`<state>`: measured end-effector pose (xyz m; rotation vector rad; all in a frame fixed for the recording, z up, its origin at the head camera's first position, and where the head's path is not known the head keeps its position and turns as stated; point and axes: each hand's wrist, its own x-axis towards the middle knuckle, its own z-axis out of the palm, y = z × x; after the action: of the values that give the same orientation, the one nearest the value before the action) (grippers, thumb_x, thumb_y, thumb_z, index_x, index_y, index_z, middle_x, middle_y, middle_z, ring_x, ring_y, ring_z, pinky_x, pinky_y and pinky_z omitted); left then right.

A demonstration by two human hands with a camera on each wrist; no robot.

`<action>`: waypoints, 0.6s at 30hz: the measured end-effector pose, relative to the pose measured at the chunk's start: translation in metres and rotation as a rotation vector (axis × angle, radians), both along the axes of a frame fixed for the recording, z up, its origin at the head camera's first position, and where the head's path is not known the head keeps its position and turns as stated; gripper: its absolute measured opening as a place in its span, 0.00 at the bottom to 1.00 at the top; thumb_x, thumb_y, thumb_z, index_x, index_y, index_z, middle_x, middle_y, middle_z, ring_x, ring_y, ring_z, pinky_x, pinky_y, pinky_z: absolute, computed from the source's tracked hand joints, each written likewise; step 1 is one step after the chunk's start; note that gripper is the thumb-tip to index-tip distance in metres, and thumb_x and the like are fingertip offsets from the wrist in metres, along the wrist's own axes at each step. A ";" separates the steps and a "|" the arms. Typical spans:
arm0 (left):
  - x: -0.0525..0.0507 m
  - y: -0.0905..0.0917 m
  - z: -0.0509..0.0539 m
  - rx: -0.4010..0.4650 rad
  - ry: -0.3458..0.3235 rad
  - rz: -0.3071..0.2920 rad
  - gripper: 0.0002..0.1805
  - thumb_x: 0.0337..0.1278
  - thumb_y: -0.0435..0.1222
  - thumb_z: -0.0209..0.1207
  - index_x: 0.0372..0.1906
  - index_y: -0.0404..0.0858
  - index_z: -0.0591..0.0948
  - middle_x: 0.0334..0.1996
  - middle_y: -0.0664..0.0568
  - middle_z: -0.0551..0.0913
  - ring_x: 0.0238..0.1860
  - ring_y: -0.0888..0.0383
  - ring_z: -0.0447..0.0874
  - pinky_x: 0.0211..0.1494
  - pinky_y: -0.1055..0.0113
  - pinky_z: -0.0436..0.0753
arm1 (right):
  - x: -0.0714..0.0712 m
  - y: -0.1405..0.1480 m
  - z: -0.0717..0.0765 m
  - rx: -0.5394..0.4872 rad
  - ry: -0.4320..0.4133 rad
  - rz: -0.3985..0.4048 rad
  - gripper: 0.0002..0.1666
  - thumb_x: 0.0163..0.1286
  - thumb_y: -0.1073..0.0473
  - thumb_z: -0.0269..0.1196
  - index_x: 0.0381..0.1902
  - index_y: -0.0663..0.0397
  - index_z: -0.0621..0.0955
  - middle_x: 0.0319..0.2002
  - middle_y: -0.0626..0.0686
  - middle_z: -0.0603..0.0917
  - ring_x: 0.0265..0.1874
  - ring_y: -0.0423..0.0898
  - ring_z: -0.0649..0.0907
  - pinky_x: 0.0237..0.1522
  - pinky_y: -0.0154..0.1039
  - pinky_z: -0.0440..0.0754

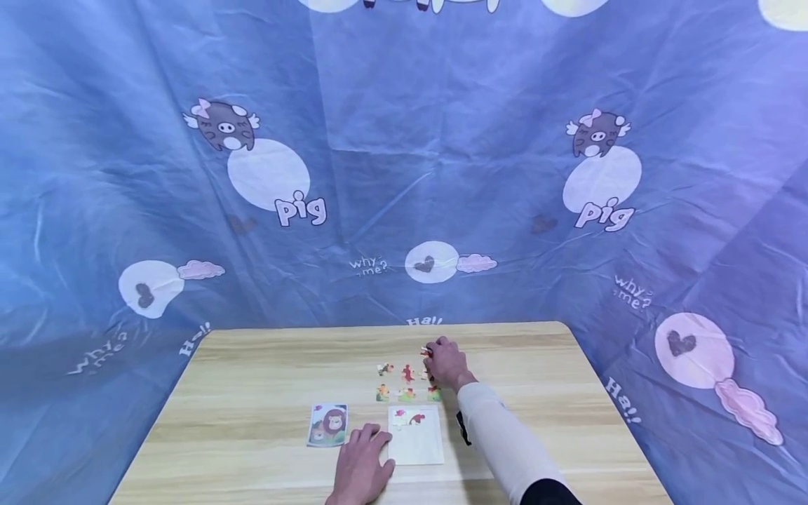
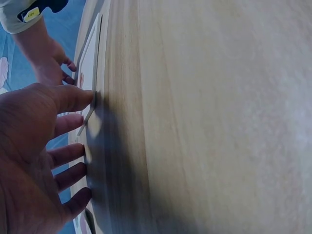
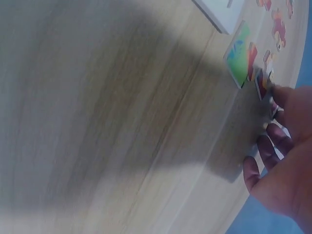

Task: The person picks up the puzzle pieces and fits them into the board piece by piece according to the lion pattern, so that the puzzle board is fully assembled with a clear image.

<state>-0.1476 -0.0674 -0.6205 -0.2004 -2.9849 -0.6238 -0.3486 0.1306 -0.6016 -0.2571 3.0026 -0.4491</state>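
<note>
A white square tray (image 1: 415, 449) holds two joined-looking puzzle pieces (image 1: 400, 419) near its top left corner. Against its left edge rests my left hand (image 1: 361, 466), thumb and index finger touching the rim; in the left wrist view that hand (image 2: 34, 141) has its fingers spread and relaxed. Beyond the tray, my right hand (image 1: 448, 362) pinches a small puzzle piece (image 1: 426, 351) at the back right of the loose pieces. The right wrist view shows the right hand's (image 3: 287, 141) thumb and index finger around a piece, partly hidden, beside a dark red piece (image 3: 262, 84).
Several loose puzzle pieces (image 1: 407, 373) lie in rows behind the tray, with a green corner piece (image 3: 238, 56) near the right hand. A picture card with a lion (image 1: 327, 425) lies left of the tray. Blue printed cloth (image 1: 391, 175) hangs around the wooden table (image 1: 265, 393).
</note>
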 end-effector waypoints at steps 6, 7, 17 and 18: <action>-0.001 0.003 -0.001 0.007 -0.018 0.010 0.22 0.43 0.47 0.65 0.49 0.50 0.82 0.53 0.52 0.78 0.50 0.51 0.74 0.46 0.53 0.76 | 0.000 0.000 -0.001 -0.055 0.018 -0.053 0.21 0.68 0.49 0.60 0.57 0.48 0.78 0.53 0.55 0.76 0.51 0.55 0.75 0.48 0.57 0.77; -0.001 0.003 0.000 0.008 -0.029 0.010 0.22 0.44 0.47 0.65 0.49 0.50 0.82 0.53 0.52 0.77 0.50 0.51 0.74 0.46 0.53 0.76 | 0.000 0.000 -0.001 -0.069 0.014 -0.065 0.21 0.67 0.50 0.61 0.56 0.49 0.78 0.52 0.55 0.76 0.52 0.55 0.75 0.49 0.57 0.76; 0.000 0.002 0.007 0.010 -0.038 0.006 0.22 0.43 0.47 0.65 0.48 0.49 0.83 0.52 0.52 0.78 0.49 0.50 0.74 0.44 0.53 0.76 | 0.004 0.002 -0.001 -0.232 0.018 -0.121 0.13 0.63 0.55 0.64 0.43 0.48 0.74 0.40 0.52 0.84 0.40 0.53 0.83 0.41 0.54 0.78; 0.000 0.002 0.007 0.012 -0.036 0.004 0.22 0.43 0.46 0.65 0.48 0.49 0.83 0.52 0.52 0.78 0.49 0.50 0.74 0.44 0.53 0.76 | 0.005 0.002 -0.001 -0.246 0.019 -0.128 0.12 0.64 0.55 0.63 0.43 0.48 0.73 0.39 0.52 0.85 0.40 0.53 0.83 0.41 0.53 0.78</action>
<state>-0.1474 -0.0657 -0.6136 -0.1842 -3.0143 -0.6515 -0.3441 0.1328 -0.6028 -0.0859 2.9904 -0.8353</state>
